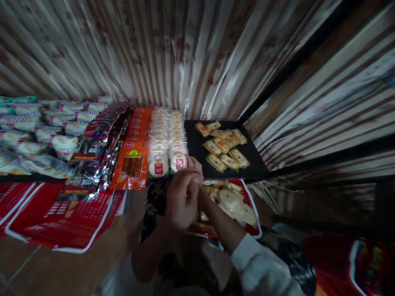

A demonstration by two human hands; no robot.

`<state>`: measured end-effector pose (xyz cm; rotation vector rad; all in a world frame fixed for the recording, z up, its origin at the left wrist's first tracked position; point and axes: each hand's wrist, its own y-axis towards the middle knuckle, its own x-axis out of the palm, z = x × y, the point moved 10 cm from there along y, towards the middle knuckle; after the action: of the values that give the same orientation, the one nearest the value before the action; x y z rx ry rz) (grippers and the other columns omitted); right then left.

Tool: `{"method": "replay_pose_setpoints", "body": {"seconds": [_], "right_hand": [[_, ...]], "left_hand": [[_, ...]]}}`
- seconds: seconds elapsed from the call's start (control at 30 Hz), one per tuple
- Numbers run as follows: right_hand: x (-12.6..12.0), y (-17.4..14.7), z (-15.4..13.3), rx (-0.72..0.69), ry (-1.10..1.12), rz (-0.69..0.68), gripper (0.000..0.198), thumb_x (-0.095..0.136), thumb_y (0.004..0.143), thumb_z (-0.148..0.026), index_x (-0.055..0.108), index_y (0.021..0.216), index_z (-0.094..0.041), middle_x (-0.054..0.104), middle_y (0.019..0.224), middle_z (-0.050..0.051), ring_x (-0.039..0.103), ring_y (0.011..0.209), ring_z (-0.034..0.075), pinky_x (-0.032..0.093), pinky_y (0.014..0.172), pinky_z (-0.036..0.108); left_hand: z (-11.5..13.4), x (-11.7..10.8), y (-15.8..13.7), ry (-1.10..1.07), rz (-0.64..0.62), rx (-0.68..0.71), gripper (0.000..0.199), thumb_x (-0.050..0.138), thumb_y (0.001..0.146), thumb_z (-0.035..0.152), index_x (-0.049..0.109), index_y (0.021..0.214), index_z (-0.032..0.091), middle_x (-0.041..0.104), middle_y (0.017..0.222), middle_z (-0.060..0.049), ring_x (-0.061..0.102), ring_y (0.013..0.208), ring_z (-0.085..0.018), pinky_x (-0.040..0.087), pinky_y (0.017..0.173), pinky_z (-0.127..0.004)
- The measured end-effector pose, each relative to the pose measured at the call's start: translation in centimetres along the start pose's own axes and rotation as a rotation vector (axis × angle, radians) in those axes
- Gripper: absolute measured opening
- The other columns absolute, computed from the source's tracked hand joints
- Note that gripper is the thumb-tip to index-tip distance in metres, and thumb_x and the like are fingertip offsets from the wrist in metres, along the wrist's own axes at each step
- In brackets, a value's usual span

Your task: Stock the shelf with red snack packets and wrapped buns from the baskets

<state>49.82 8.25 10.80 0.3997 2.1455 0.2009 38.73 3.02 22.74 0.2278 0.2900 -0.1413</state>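
My left hand (pixel 182 199) is closed, its fingers curled, and it overlaps my right hand (pixel 195 167). Whatever it may hold is hidden. The right hand's fingers are bent and pressed together beside the front round packaged cake (pixel 178 163) with a red label. They touch or nearly touch its right edge; my left hand covers the rest of that hand. Two rows of these clear-wrapped white cakes stand on the black shelf (pixel 197 158), the left row ending in another round packaged cake (pixel 158 166). Several small yellow-wrapped bars (pixel 221 144) lie to the right.
Orange snack packets (pixel 134 144), dark foil packets (pixel 106 135) and white wrapped packs (pixel 40 139) line the shelf's left part. Below stand a red basket (pixel 64 218) and another red basket (pixel 257 218) holding packaged food. A striped curtain (pixel 185 53) hangs behind.
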Motion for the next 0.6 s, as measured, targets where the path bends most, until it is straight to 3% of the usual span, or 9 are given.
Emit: {"method": "replay_pose_setpoints", "body": {"seconds": [0.1,0.23,0.37,0.47,0.53,0.6], "right_hand": [[0.3,0.1,0.2,0.009,-0.024,-0.002,0.048,0.045,0.088,-0.029,0.044,0.135,-0.021,0.05,0.127,0.012,0.046,0.113,0.027,0.038,0.097,0.04],[0.9,0.6,0.6,0.028,-0.028,-0.036,0.05,0.047,0.087,-0.03,0.043,0.136,-0.02,0.051,0.127,0.013,0.046,0.112,0.028,0.038,0.097,0.041],[1.0,0.6,1.0,0.041,0.029,-0.048,0.047,0.045,0.088,-0.028,0.045,0.135,-0.021,0.05,0.129,0.011,0.045,0.116,0.026,0.037,0.101,0.04],[-0.4,-0.1,1.5,0.069,0.134,0.056,0.046,0.04,0.088,-0.027,0.045,0.133,-0.018,0.047,0.132,0.012,0.041,0.122,0.024,0.035,0.104,0.041],[-1.9,-1.2,1.9,0.1,0.194,0.143,0.045,0.036,0.088,-0.026,0.045,0.132,-0.015,0.047,0.132,0.013,0.04,0.124,0.023,0.035,0.104,0.041],[-3.6,-2.5,2.1,0.121,0.224,0.192,0.044,0.036,0.089,-0.027,0.047,0.129,-0.015,0.047,0.131,0.013,0.042,0.123,0.022,0.037,0.103,0.04]], "left_hand": [[-5.7,1.0,0.8,0.21,0.118,0.004,0.036,0.037,0.093,0.036,0.062,0.107,0.015,0.059,0.125,-0.013,0.045,0.127,-0.025,0.034,0.11,-0.045],[-10.4,3.4,0.8,0.325,0.045,0.015,0.042,0.036,0.092,0.03,0.051,0.126,0.01,0.047,0.138,-0.017,0.036,0.134,-0.027,0.032,0.11,-0.047],[-9.6,3.3,0.3,0.349,0.059,0.062,0.037,0.039,0.09,0.026,0.056,0.121,0.012,0.051,0.135,-0.016,0.038,0.133,-0.026,0.031,0.111,-0.046],[-8.5,2.6,-0.2,0.273,0.122,0.057,0.037,0.047,0.086,0.03,0.056,0.119,0.015,0.055,0.131,-0.014,0.044,0.128,-0.026,0.033,0.11,-0.045],[-9.1,3.0,-0.8,0.148,0.125,-0.05,0.041,0.052,0.083,0.034,0.056,0.119,0.015,0.058,0.126,-0.015,0.051,0.121,-0.026,0.039,0.105,-0.044],[-10.3,5.1,-1.9,-0.032,0.001,-0.203,0.038,0.052,0.084,0.037,0.06,0.113,0.014,0.065,0.112,-0.015,0.06,0.106,-0.027,0.049,0.093,-0.043]]}}
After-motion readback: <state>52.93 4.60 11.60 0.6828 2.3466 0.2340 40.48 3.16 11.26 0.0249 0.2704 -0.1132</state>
